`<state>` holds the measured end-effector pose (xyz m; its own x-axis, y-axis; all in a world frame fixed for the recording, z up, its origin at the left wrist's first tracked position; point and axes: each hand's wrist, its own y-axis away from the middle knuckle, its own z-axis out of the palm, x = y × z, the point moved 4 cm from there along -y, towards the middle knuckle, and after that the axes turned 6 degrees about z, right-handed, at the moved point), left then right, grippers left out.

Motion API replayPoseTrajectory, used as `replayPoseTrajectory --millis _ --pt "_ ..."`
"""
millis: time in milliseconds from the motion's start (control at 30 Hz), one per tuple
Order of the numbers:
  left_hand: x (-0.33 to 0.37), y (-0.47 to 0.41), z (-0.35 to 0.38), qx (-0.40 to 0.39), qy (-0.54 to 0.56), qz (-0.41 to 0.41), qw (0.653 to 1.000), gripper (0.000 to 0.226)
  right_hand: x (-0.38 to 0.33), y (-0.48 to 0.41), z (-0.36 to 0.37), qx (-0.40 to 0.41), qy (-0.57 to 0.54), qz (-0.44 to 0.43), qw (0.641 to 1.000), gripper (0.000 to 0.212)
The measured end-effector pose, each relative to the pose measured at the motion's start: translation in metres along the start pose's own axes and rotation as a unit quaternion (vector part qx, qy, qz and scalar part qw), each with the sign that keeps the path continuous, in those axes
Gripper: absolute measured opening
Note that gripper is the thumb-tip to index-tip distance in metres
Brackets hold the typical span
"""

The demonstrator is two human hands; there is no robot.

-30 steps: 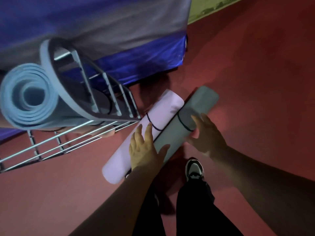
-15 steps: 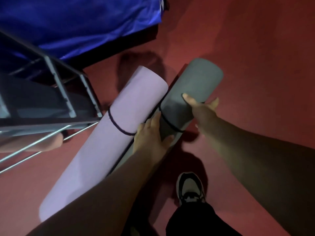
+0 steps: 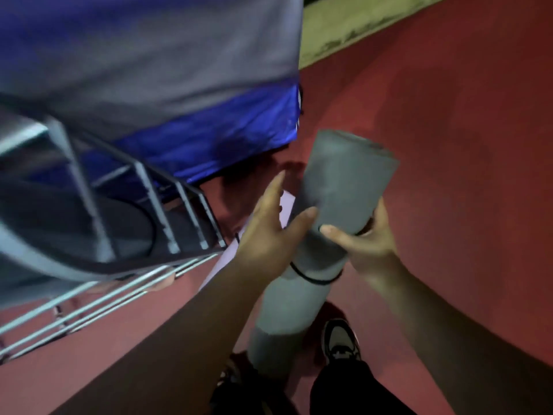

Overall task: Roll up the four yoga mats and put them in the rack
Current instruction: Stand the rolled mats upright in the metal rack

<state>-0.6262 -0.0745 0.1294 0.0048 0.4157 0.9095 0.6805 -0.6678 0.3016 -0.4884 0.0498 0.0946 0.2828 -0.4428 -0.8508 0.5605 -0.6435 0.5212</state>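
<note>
The grey mat is rolled up tight, with a black band round its middle, and it is up off the floor, just to the right of the rack. Both hands are clamped on it, close together, a little above the band. The left hand is on the side facing the rack, with its thumb lying across the front of the roll. The right hand is on the side away from the rack, with its fingers wrapped round the back. The mat stands nearly upright. Its low end is down by the shoe and its top end tips away from the person. The rack lies to the left of the hands, so the left hand is the nearer one. I think the roll has to swing left and tip down flat to slide in between the bars. A purple mat peeks out on the floor between the rack and the grey mat, so it is not put away yet.
</note>
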Motion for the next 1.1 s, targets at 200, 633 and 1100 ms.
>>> replayPoseTrajectory --millis 200,633,1100 --pt "0.183 0.049 -0.095 -0.001 0.119 0.067 0.991 0.087 -0.181 0.11 0.05 -0.049 0.154 -0.049 0.986 0.12" --pt "0.395 0.255 -0.329 0.125 0.041 0.195 0.972 0.092 -0.41 0.316 0.222 -0.208 0.276 -0.168 0.923 0.115" --pt "0.431 0.389 -0.485 0.29 -0.047 0.151 0.944 0.118 -0.481 0.435 0.385 -0.342 0.299 -0.31 0.835 0.124"
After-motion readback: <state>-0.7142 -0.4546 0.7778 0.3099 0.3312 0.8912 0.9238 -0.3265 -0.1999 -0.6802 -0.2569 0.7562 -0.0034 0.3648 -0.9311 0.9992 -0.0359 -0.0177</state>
